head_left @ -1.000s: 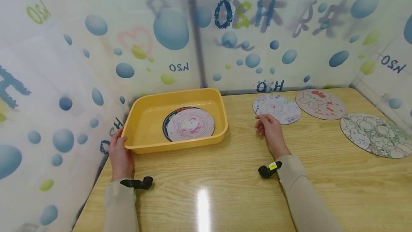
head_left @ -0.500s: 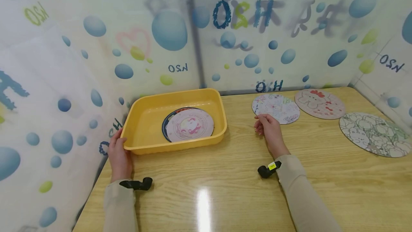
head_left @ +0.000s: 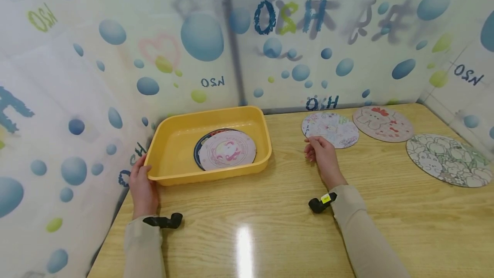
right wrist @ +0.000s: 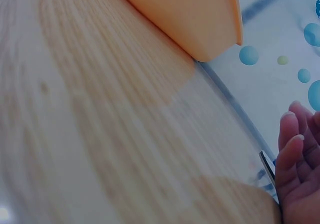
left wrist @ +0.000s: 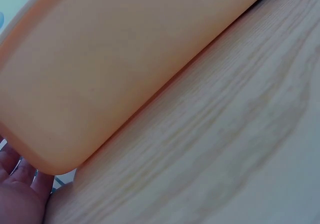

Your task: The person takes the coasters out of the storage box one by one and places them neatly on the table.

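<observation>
In the head view, my left hand (head_left: pixel 142 188) grips the near left corner of a yellow plastic tray (head_left: pixel 170 179), thumb at the rim and fingers along the outer side. The left wrist view shows fingers (left wrist: pixel 22 171) against that corner. A pink-white round board (head_left: pixel 227 150) with a cartoon print lies in the tray, partly covering a dark-rimmed round board (head_left: pixel 198 151). My right hand (head_left: pixel 323 158) rests on the table, fingers loosely curled, beside the near left edge of a white doodled round board (head_left: pixel 332 128). The right wrist view shows nothing held between the fingers (right wrist: pixel 290 159).
A pink round board (head_left: pixel 382 123) with a red bow drawing lies at the back right. Nearer, a round board with a line-drawn pattern (head_left: pixel 447 160) lies at the right. The wooden table (head_left: pixel 231 218) meets bubble-printed walls (head_left: pixel 293 46) at the back and sides.
The head view has shifted very slightly. Both hands, the tray and the boards keep their places.
</observation>
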Action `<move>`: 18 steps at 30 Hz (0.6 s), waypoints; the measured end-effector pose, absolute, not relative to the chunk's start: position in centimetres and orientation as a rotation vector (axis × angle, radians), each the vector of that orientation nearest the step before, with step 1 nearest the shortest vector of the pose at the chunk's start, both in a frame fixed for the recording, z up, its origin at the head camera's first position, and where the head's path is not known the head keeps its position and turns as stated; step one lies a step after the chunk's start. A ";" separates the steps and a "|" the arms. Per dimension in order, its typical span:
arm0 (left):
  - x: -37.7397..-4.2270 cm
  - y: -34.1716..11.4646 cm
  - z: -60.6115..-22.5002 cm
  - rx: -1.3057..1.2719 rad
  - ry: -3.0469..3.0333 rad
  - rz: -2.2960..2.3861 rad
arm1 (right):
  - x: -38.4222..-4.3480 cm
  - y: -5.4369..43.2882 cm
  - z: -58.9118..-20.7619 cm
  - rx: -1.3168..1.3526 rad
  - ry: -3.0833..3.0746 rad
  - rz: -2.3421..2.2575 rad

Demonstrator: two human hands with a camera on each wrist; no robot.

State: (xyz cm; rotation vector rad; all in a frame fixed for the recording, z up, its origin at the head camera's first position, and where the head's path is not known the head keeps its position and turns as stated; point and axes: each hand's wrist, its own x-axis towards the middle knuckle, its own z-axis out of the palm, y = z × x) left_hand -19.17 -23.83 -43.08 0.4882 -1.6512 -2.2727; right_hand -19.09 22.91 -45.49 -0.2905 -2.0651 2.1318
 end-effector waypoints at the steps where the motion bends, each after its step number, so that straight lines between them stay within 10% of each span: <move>1: -19.1 -23.8 -43.1 0.491 -1.654 -2.270 | -19.1 22.9 -45.5 -0.290 -2.066 2.131; 18: -19.1 -23.8 -43.1 0.475 -1.646 -2.278 | -19.2 22.9 -45.5 -0.316 -2.076 2.128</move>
